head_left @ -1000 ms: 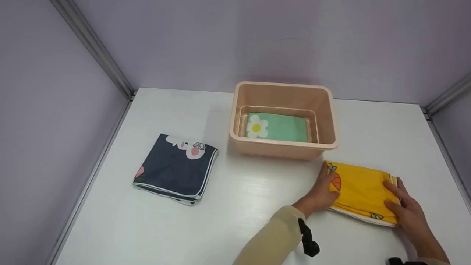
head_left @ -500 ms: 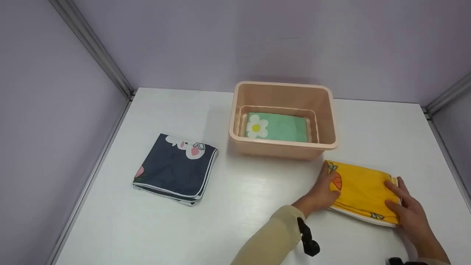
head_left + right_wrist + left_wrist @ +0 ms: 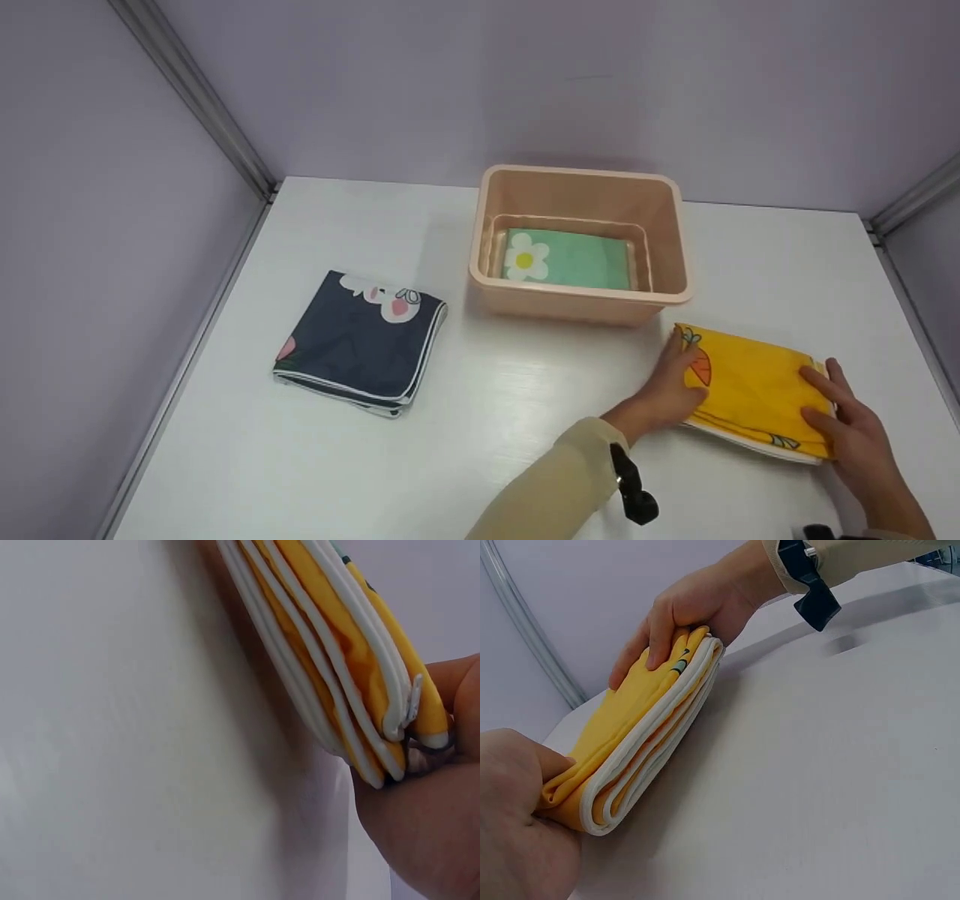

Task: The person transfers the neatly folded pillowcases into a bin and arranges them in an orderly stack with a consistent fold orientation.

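A folded yellow cloth (image 3: pixel 757 382) with a carrot print and white edging is at the right of the table, between my two hands. My left hand (image 3: pixel 667 386) grips its left end, thumb on top. At the opposite end my right hand (image 3: pixel 855 431) holds the cloth, two fingers over the top layer and others hidden beneath. Stacked folds with white piping show along the near side in the left wrist view, where the cloth (image 3: pixel 630 731) casts a shadow on the table. The right wrist view shows the layers (image 3: pixel 337 652) running into the right hand (image 3: pixel 427 810).
A peach plastic bin (image 3: pixel 577 295) stands at the back of the white table (image 3: pixel 480 465), with a folded green flower-print cloth (image 3: pixel 585 259) on its floor. To the left lies a folded navy cloth (image 3: pixel 352 345) with white edging. Pale walls (image 3: pixel 375 90) enclose the back and sides.
Both hands have shifted slightly to the right with the yellow cloth between them. Bin, green cloth and navy cloth stay where they were.
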